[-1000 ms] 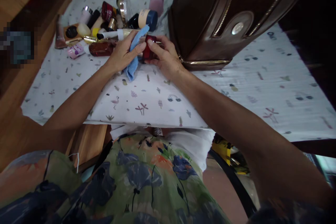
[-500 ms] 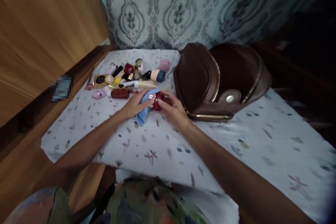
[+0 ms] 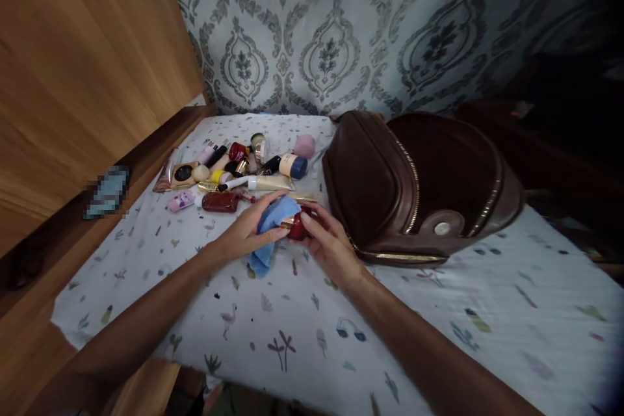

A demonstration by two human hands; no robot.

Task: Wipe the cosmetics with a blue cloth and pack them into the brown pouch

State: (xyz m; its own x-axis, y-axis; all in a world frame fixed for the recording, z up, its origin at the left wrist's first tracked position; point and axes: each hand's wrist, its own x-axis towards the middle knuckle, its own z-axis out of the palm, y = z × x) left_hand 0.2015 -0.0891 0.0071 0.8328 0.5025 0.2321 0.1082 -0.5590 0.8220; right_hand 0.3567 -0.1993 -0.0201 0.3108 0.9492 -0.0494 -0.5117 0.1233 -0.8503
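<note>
My left hand (image 3: 244, 234) is closed on a light blue cloth (image 3: 269, 227) and presses it against a small dark red bottle (image 3: 297, 227). My right hand (image 3: 329, 244) grips that bottle from the right, fingers wrapped round it. Both hands rest low over the white patterned sheet (image 3: 302, 331), just in front of a heap of cosmetics (image 3: 234, 172). A brown leather bag (image 3: 414, 188) lies right beside my right hand.
The cosmetics heap holds tubes, compacts, a pink sponge (image 3: 305, 145) and a dark red case (image 3: 220, 201). A wooden cabinet (image 3: 82, 78) stands at the left with a ledge below it. Patterned wallpaper (image 3: 341, 32) backs the table; dark furniture is at the right.
The view has tilted up from my lap to the wall and the whole bag. My hands stay together on the red bottle and cloth, the cloth shifting a little over the bottle.
</note>
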